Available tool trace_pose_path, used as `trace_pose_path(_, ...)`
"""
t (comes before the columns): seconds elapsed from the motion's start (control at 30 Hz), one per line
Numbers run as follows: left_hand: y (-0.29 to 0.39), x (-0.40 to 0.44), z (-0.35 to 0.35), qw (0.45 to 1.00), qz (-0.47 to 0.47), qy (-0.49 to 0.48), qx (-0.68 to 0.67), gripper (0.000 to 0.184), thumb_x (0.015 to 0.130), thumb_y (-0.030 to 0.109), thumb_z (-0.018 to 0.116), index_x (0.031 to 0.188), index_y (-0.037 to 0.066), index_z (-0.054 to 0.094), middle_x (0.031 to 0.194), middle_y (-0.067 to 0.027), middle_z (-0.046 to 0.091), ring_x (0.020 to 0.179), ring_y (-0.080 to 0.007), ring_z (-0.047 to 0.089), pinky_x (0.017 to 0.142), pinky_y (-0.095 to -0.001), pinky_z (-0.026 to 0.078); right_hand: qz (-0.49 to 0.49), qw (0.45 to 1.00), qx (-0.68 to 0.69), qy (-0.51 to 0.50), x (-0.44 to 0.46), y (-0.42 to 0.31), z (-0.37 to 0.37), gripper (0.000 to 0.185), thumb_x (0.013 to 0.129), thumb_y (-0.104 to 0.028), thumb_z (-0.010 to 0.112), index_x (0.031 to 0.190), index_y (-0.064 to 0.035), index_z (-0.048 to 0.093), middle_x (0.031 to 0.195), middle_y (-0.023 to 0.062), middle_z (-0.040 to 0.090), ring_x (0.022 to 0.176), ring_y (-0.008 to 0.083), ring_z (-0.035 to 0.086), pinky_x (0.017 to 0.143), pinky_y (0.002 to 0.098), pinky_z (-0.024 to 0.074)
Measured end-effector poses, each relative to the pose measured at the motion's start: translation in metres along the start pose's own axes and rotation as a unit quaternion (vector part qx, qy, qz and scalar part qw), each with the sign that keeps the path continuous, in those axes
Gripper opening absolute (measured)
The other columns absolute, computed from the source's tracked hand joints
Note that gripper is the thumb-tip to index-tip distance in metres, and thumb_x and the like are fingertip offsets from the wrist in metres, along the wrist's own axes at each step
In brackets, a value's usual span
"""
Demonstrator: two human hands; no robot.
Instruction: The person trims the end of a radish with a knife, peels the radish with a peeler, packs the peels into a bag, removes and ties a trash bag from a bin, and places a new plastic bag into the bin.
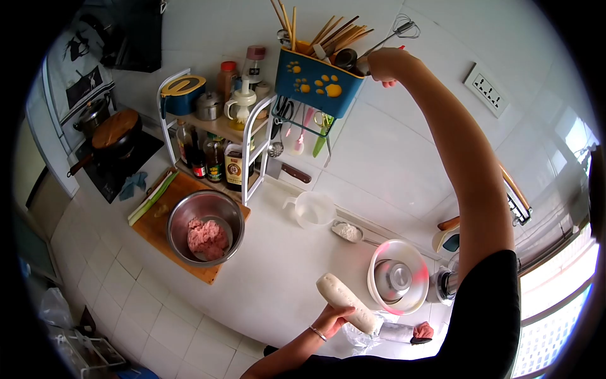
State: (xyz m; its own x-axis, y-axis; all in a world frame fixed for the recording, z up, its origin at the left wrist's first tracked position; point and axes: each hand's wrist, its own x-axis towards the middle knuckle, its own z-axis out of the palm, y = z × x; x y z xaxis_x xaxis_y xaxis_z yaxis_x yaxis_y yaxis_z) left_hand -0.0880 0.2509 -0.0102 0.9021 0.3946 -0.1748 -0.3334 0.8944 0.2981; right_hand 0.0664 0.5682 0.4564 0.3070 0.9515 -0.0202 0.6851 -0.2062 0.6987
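Note:
In my left hand (331, 321), low in the middle, the fingers are wrapped round a thick pale root (346, 302) with small specks, like a section of lotus root. It is held tilted above the counter. My right hand (392, 65) reaches up to the right end of a blue wall-mounted utensil holder (319, 86) with yellow paw prints. Its fingers are curled closed; a small red tip shows above them, but what they grip is hidden. Chopsticks (344, 35) and other utensils stand in the holder, and a wire whisk (404, 26) leans out behind my right hand.
A steel bowl of minced meat (207, 239) stands on a wooden board (151, 221) beside a green onion (153, 197). A plastic cup (314, 210), a scoop of white powder (347, 231) and a pink-white basin (419, 292) line the wall. A bottle rack (255, 158) stands left.

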Motion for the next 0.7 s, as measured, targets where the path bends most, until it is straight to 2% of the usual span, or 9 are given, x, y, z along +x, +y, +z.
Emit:
trace_pose_path(0.07, 0.002, 0.001, 0.000, 1.000, 0.005, 0.006, -0.008, 0.055, 0.077, 0.010, 0.071, 0.122, 0.004, 0.041, 0.118, -0.0157, 0.055, 0.115, -0.0289, 0.052, 0.100, -0.0462, 0.042, 0.047, 0.998, 0.040, -0.022, -0.006, 0.005, 0.004, 0.027, 0.081, -0.004, 0.054, 0.102, -0.0108, 0.068, 0.096, 0.0126, 0.067, 0.093, 0.0256, 0.065, 0.067, 0.0383, 0.0527)
trace_pose_path(0.13, 0.004, 0.002, 0.001, 1.000, 0.006, 0.008, -0.007, 0.055, 0.077, 0.009, 0.071, 0.123, 0.003, 0.040, 0.118, -0.0158, 0.054, 0.116, -0.0291, 0.051, 0.101, -0.0465, 0.042, 0.038, 0.988, 0.076, 0.130, -0.002, 0.013, 0.019, 0.033, 0.081, 0.000, 0.051, 0.107, -0.0124, 0.067, 0.107, 0.0119, 0.064, 0.100, 0.0270, 0.062, 0.076, 0.0379, 0.0528)
trace_pose_path(0.17, 0.005, 0.002, 0.001, 1.000, 0.008, 0.011, -0.007, 0.055, 0.078, 0.008, 0.070, 0.123, 0.003, 0.040, 0.118, -0.0159, 0.054, 0.116, -0.0294, 0.051, 0.101, -0.0468, 0.042, 0.041, 0.988, 0.076, 0.130, 0.004, 0.014, 0.027, 0.033, 0.081, 0.000, 0.051, 0.107, -0.0124, 0.067, 0.107, 0.0119, 0.064, 0.100, 0.0270, 0.062, 0.076, 0.0379, 0.0528)
trace_pose_path(0.23, 0.006, 0.005, 0.000, 1.000, 0.005, 0.006, -0.007, 0.055, 0.078, 0.008, 0.070, 0.124, 0.003, 0.040, 0.118, -0.0160, 0.054, 0.116, -0.0294, 0.051, 0.101, -0.0469, 0.042, -0.014, 0.934, 0.159, 0.320, 0.010, 0.015, 0.033, 0.040, 0.081, 0.002, 0.049, 0.114, -0.0160, 0.065, 0.117, 0.0075, 0.060, 0.108, 0.0275, 0.059, 0.085, 0.0365, 0.0508)
trace_pose_path(0.3, 0.005, 0.006, -0.001, 1.000, 0.000, 0.003, -0.005, 0.055, 0.078, 0.008, 0.070, 0.124, 0.003, 0.040, 0.119, -0.0161, 0.054, 0.117, -0.0295, 0.051, 0.101, -0.0471, 0.042, 0.000, 0.947, 0.143, 0.288, 0.022, 0.013, 0.028, 0.040, 0.083, -0.001, 0.052, 0.118, -0.0171, 0.063, 0.122, 0.0032, 0.059, 0.110, 0.0262, 0.057, 0.090, 0.0348, 0.0491)
trace_pose_path(0.4, 0.003, 0.009, -0.002, 1.000, 0.000, 0.002, -0.001, 0.055, 0.078, 0.008, 0.069, 0.124, 0.003, 0.040, 0.119, -0.0160, 0.054, 0.117, -0.0297, 0.050, 0.101, -0.0470, 0.041, -0.086, 0.954, 0.111, 0.265, 0.031, 0.010, 0.018, 0.029, 0.092, -0.010, 0.048, 0.117, -0.0113, 0.062, 0.112, 0.0091, 0.063, 0.103, 0.0243, 0.060, 0.085, 0.0339, 0.0490)
trace_pose_path(0.5, 0.002, 0.009, -0.004, 1.000, -0.005, -0.003, -0.001, 0.054, 0.079, 0.008, 0.069, 0.124, 0.003, 0.040, 0.119, -0.0158, 0.054, 0.117, -0.0298, 0.050, 0.101, -0.0469, 0.042, 0.019, 0.953, 0.252, 0.166, 0.043, 0.002, 0.003, 0.018, 0.087, -0.021, 0.061, 0.097, -0.0084, 0.070, 0.087, 0.0044, 0.070, 0.080, 0.0203, 0.067, 0.067, 0.0313, 0.0542)
trace_pose_path(0.53, 0.001, 0.009, -0.005, 1.000, -0.006, 0.000, 0.001, 0.053, 0.079, 0.008, 0.069, 0.123, 0.003, 0.041, 0.119, -0.0157, 0.054, 0.117, -0.0298, 0.050, 0.100, -0.0471, 0.042, 0.040, 0.930, 0.336, 0.141, 0.043, 0.002, 0.004, 0.017, 0.087, -0.020, 0.059, 0.084, -0.0070, 0.069, 0.067, 0.0031, 0.066, 0.059, 0.0151, 0.064, 0.054, 0.0272, 0.0510)
trace_pose_path(0.7, 0.005, 0.006, -0.009, 1.000, 0.010, 0.008, -0.003, 0.051, 0.079, 0.009, 0.069, 0.123, 0.003, 0.042, 0.118, -0.0159, 0.054, 0.118, -0.0298, 0.050, 0.099, -0.0482, 0.043, -0.046, 0.938, 0.342, -0.006, 0.017, 0.003, -0.006, 0.017, 0.084, -0.018, 0.057, 0.080, -0.0057, 0.067, 0.066, 0.0033, 0.063, 0.057, 0.0108, 0.060, 0.048, 0.0228, 0.0409)
